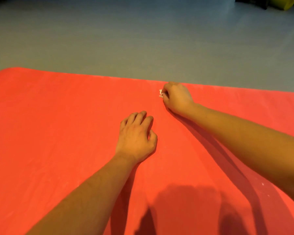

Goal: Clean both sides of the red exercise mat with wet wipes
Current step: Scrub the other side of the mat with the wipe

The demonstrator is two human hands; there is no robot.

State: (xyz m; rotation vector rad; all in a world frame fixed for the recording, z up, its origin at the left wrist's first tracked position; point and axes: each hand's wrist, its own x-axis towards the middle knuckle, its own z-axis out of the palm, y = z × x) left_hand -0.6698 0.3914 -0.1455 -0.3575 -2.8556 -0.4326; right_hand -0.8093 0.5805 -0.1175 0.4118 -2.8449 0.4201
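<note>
We note the mat (58,124) lying on the floor (143,39); left hand (136,134) rests mid-mat, right hand (176,97) beyond it, near the far edge, holding a wipe (160,93).

just the one head-worn wide-angle cam, looking forward and down, fairly close over the red mat (58,124), grey floor (143,39) beyond, far corner stuff too blurry to tell
</note>
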